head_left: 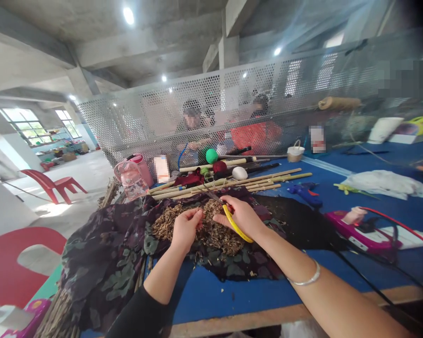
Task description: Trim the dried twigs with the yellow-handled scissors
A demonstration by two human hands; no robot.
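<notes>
My right hand (242, 217) is wrapped round a pair of scissors (234, 224) with yellow handles, the dark blades pointing up and to the left. Close by, my left hand (187, 227) pinches thumb and forefinger together; whatever is between them is too small to make out. Both hands are over a heap of brown dried plant bits (229, 241). That heap lies on a dark camouflage-patterned cloth (116, 253), which spreads over the blue table (200, 295) and hangs off to the left.
Behind the heap lie several bamboo sticks (285, 176), a green ball (212, 156) and a white ball (239, 173). A pink bottle (130, 178) stands left; a blue glue gun (306, 193) and purple power strip (352, 232) lie right. People sit behind a perforated metal screen (155, 117).
</notes>
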